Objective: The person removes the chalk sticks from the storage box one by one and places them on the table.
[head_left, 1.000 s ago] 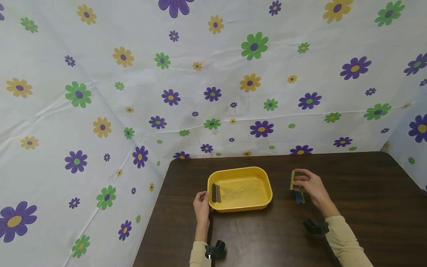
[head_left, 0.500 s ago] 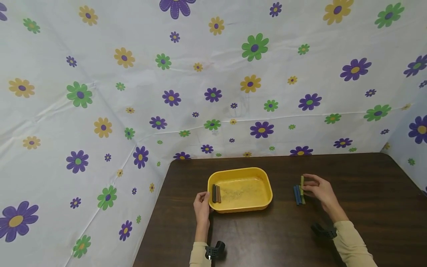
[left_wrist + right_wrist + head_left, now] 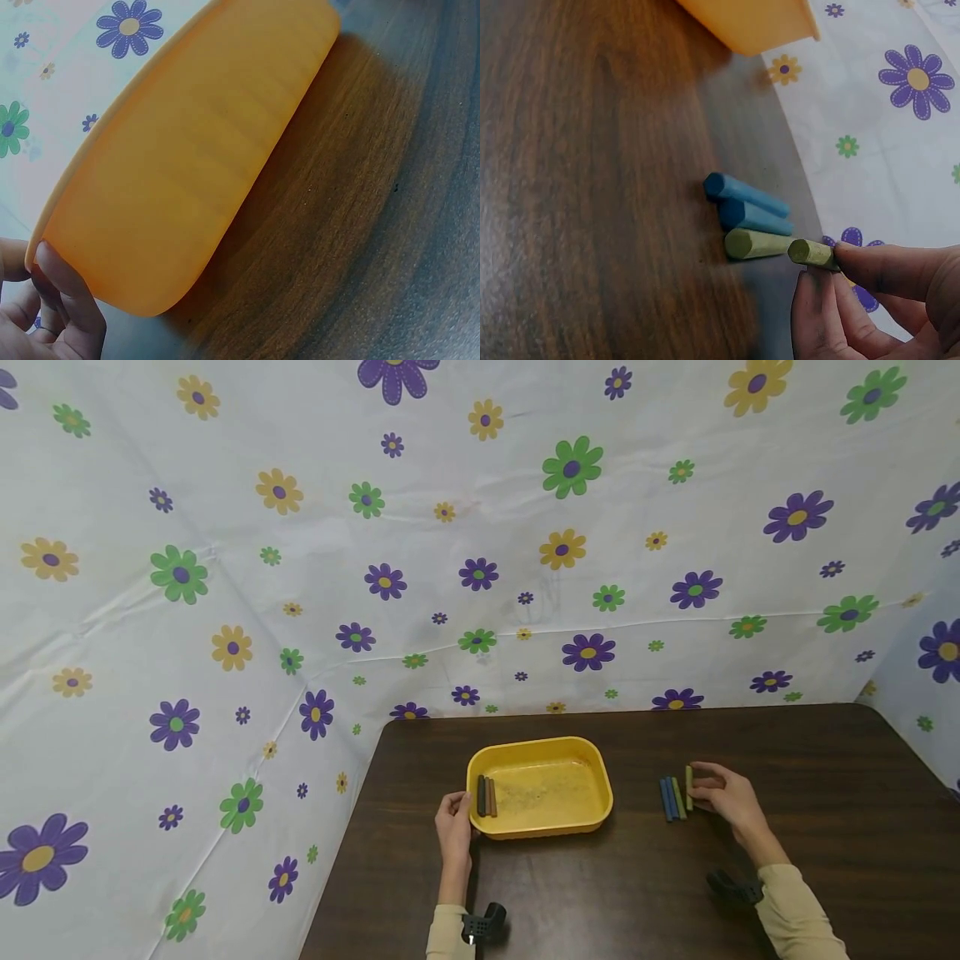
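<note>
A yellow plastic tray (image 3: pixel 558 827) stands on the table, with a black stick and two brown sticks (image 3: pixel 491 797) side by side along its left end. My left hand (image 3: pixel 453 827) pinches the tray's left rim between thumb and fingers, as the left wrist view shows. On the right, my right hand (image 3: pixel 731 799) pinches a yellow-green chalk stick (image 3: pixel 810 253) between thumb and fingertips. Just left of it lie two blue chalk sticks (image 3: pixel 756 217) and another yellow-green chalk stick (image 3: pixel 754 244), lined up side by side on the table.
The dark wood-grain table (image 3: pixel 585 902) reaches back to a white cloth (image 3: pixel 510 527) printed with flowers. Black camera mounts (image 3: pixel 483 922) are strapped at both wrists, over light sleeves (image 3: pixel 798 914). Bare tabletop lies between the tray and the chalk row.
My right hand has moved right and toward me with the yellow-green chalk stick, from over the row to its right side. The left hand and the tray have stayed put.
</note>
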A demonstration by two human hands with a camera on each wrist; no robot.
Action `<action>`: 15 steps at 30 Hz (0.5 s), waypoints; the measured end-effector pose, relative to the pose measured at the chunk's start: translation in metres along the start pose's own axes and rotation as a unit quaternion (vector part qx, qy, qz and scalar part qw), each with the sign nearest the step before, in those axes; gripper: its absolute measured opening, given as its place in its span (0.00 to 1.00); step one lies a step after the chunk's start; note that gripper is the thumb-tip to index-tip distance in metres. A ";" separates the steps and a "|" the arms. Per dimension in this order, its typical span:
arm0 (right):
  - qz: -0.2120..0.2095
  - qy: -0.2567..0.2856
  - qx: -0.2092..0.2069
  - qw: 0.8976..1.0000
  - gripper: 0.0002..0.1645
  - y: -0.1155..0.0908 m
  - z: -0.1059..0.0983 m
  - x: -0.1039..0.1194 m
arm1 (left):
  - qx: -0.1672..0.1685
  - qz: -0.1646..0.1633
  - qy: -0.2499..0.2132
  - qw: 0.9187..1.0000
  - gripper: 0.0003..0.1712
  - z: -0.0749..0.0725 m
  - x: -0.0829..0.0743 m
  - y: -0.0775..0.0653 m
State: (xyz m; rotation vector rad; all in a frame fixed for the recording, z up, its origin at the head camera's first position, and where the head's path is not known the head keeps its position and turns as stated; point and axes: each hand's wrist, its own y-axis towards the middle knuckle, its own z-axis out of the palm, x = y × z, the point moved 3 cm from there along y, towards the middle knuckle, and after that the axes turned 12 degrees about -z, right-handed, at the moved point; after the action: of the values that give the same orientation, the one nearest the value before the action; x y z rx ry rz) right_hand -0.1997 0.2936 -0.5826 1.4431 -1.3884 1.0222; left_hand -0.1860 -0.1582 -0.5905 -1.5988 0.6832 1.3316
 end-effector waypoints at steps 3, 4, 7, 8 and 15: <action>0.001 -0.016 0.000 1.000 0.34 0.000 0.000 -0.002 | -0.001 0.003 0.002 1.000 0.13 0.000 0.000 0.000; 0.002 -0.021 0.000 1.000 0.33 0.000 0.000 -0.003 | -0.001 0.003 0.002 1.000 0.13 0.000 0.001 0.000; 0.004 -0.036 0.002 0.999 0.33 0.000 0.000 -0.005 | -0.003 0.001 0.003 1.000 0.12 0.000 0.000 -0.001; 0.003 -0.042 0.002 0.999 0.33 0.000 0.001 -0.006 | -0.003 0.000 0.003 1.000 0.12 0.000 0.000 -0.001; -0.019 -0.068 -0.002 0.998 0.31 -0.001 0.004 -0.008 | -0.004 -0.002 0.002 1.000 0.12 0.000 -0.001 -0.002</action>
State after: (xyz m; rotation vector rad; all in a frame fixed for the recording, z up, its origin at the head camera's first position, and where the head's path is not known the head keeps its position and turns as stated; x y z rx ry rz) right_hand -0.1987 0.2925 -0.5918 1.5543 -1.4522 0.9121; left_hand -0.1843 -0.1574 -0.5891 -1.6084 0.6785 1.3294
